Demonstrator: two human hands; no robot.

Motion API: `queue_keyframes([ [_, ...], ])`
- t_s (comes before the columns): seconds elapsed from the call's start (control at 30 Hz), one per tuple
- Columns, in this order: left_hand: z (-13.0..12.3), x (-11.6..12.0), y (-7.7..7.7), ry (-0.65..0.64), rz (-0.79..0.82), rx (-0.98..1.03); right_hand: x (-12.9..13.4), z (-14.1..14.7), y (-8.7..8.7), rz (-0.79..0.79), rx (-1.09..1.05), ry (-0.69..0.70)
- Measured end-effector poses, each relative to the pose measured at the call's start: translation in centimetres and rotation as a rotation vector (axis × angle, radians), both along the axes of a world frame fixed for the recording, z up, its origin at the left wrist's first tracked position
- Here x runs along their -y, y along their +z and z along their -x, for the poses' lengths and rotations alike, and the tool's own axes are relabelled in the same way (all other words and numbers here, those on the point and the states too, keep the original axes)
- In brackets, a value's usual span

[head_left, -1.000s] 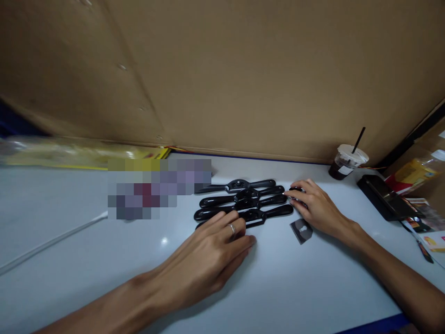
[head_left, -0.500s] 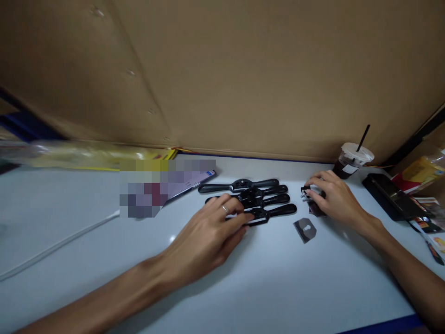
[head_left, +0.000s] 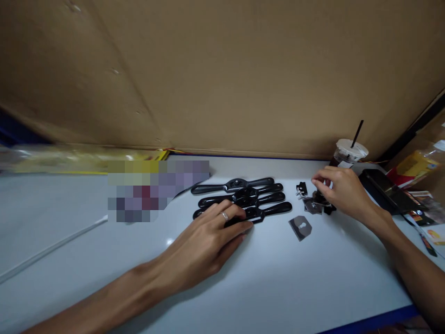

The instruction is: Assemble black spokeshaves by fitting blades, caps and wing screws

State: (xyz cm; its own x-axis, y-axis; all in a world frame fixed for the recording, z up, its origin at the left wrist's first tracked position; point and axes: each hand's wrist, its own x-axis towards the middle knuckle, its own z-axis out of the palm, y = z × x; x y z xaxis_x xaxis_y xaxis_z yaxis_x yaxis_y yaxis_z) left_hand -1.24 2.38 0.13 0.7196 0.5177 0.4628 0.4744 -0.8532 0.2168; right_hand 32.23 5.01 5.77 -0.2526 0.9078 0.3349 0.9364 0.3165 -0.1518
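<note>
Several black spokeshave bodies lie side by side on the white table, handles pointing left and right. My left hand (head_left: 215, 227), with a ring on one finger, is curled over the nearest spokeshave (head_left: 278, 208) and hides its middle. A flat steel blade (head_left: 295, 228) with a keyhole slot lies to the right of it. My right hand (head_left: 335, 188) hovers at a pile of small parts, thumb and forefinger apart, nothing visible between them. Below its fingertips are more blades (head_left: 313, 207). A black clip-like piece (head_left: 301, 188) and small silvery screws (head_left: 299, 195) lie to their left.
A lidded drink cup (head_left: 351, 152) with a black straw stands behind my right hand. At the right edge are a black tray-like object (head_left: 378, 190) and packets. A white cable (head_left: 52, 248) and a blurred-out item lie left, before a yellow plastic package (head_left: 79, 157).
My right hand has moved right, off the black clip and screws, which now lie uncovered. My left hand stays on the nearest spokeshave. The whole view has shifted slightly.
</note>
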Motion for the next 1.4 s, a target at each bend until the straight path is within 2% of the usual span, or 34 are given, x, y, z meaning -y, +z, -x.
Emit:
queue_keyframes([
  [0.17, -0.5, 0.2, 0.6, -0.042, 0.016, -0.044, 2.4, 1.4, 1.4, 0.343, 0.06, 0.208],
  [0.3, -0.6, 0.3, 0.9, -0.053, 0.02, -0.059, 3.9, 2.2, 1.7, 0.602, 0.155, 0.291],
  [0.53, -0.9, 1.3, 1.1, -0.212, 0.05, -0.06, 5.0, 3.1, 1.3, 0.706, 0.14, 0.261],
  [0.6, -1.0, 1.7, 1.0, -0.154, 0.061, -0.022, 5.4, 3.2, 1.3, 0.723, 0.137, 0.261],
  [0.7, -1.0, 2.0, 0.7, 0.012, 0.074, -0.001, 5.8, 3.2, 1.2, 0.768, 0.1, 0.291],
  [0.77, -0.8, 1.9, 0.7, 0.05, 0.089, -0.033, 5.9, 3.1, 1.2, 0.802, 0.066, 0.306],
  [0.87, -0.8, 1.7, 0.7, 0.01, 0.1, -0.079, 5.7, 3.1, 1.3, 0.785, 0.067, 0.3],
  [0.97, -0.9, 1.7, 0.7, -0.016, 0.105, -0.095, 5.4, 3.2, 1.3, 0.691, 0.03, 0.316],
  [1.13, -0.9, 1.6, 0.9, -0.015, 0.073, -0.121, 5.0, 4.2, 0.9, 0.523, -0.178, 0.302],
  [1.3, -0.6, 1.1, 1.1, 0.002, 0.058, -0.15, 4.9, 5.4, 0.5, 0.482, -0.399, 0.236],
  [1.4, -0.5, 1.0, 0.9, -0.054, 0.065, -0.138, 5.1, 6.0, 0.1, 0.478, -0.488, 0.251],
])
